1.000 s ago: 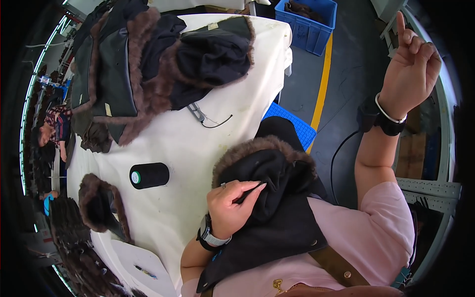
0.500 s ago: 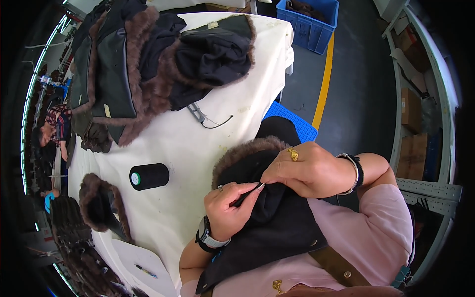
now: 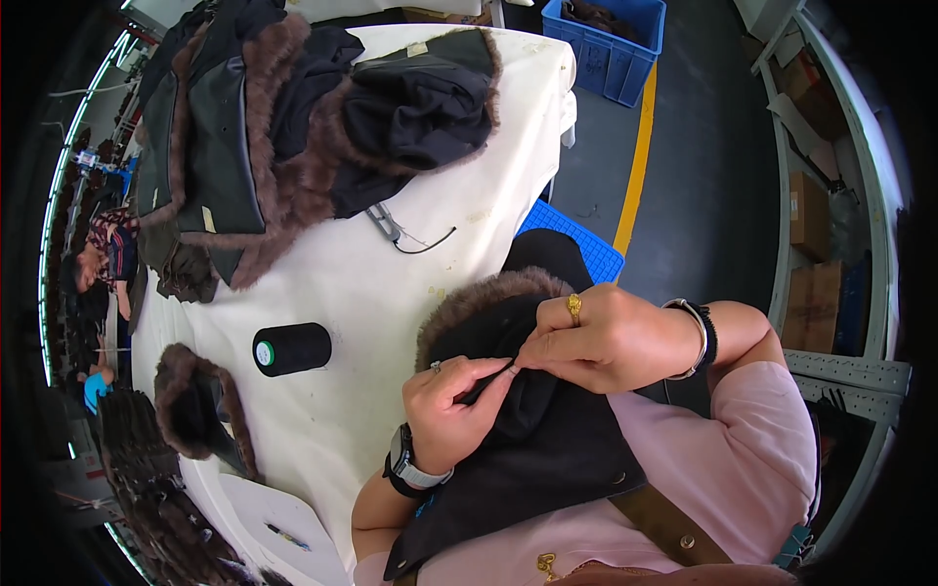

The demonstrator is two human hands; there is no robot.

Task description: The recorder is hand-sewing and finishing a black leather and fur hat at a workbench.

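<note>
A black cloth garment piece with brown fur trim (image 3: 547, 464) lies across my lap and against the table edge. My left hand (image 3: 451, 410) pinches a raised fold of its cloth between thumb and fingers. Right beside it, the fingers of my right hand (image 3: 608, 337) are closed in a pinch at the same fold, the two hands' fingertips touching or nearly so. Whatever the right fingertips hold is too small and hidden to make out. The fur edge (image 3: 459, 308) curves beyond both hands.
On the white-covered table (image 3: 362, 342) are a black thread cone (image 3: 298, 349), thread snips (image 3: 384, 225), a fur-trimmed piece (image 3: 186, 400) and a pile of fur-trimmed garments (image 3: 283, 137). Blue crates (image 3: 611, 59) stand on the floor, with shelving (image 3: 850, 361) at right. Another person (image 3: 112, 244) is at far left.
My right fingertips have shifted slightly at the fold, closing over the left thumb tip. My left hand keeps its pinch. The view has moved a little.
</note>
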